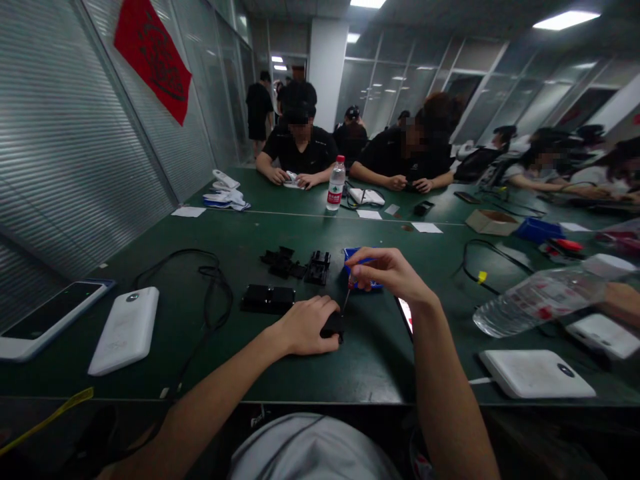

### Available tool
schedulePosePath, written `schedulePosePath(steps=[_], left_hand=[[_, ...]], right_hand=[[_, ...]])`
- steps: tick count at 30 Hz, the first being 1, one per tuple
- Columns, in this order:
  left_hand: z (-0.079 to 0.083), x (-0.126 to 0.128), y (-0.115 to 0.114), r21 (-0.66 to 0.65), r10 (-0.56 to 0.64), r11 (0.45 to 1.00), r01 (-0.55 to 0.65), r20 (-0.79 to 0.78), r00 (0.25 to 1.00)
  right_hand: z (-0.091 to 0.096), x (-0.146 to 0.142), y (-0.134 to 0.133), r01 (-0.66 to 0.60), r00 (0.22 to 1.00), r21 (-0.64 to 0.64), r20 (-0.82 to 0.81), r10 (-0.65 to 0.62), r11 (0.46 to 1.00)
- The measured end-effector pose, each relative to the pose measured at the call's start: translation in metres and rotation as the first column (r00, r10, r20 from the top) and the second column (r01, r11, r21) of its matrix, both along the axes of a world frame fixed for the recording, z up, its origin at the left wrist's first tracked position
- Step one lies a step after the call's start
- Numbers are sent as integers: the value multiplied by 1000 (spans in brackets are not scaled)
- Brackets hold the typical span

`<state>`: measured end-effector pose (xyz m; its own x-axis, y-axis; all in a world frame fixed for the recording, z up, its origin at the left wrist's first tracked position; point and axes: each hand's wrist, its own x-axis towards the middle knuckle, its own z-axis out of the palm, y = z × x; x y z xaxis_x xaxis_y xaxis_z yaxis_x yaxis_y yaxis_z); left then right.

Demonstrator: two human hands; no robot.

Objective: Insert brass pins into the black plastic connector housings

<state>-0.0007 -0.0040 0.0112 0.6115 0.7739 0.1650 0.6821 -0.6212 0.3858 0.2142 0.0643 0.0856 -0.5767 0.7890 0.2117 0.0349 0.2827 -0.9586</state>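
My left hand (305, 325) is closed over a small black part (333, 326) and presses it onto the green table (250, 373). My right hand (387, 269) pinches a small screwdriver (347, 295) with a red handle, held upright, its tip set on that black part. Just beyond lie a flat black block (267, 299), two other black plastic parts (283, 262) (319, 267) and a small blue tray (357, 257) partly hidden behind my right hand.
A white power bank (125, 329) and a phone (47, 317) lie at the left beside a looped black cable (213, 293). At the right sit a tipped water bottle (540, 297) and another white power bank (537, 373). Several people work across the table, near an upright bottle (336, 183).
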Motion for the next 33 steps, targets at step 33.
schedulePosePath(steps=[33], left_hand=[[3, -2, -1, -42, -8, 999, 7, -7, 1000]], right_hand=[[-14, 8, 9, -212, 972, -114, -129, 197, 971]])
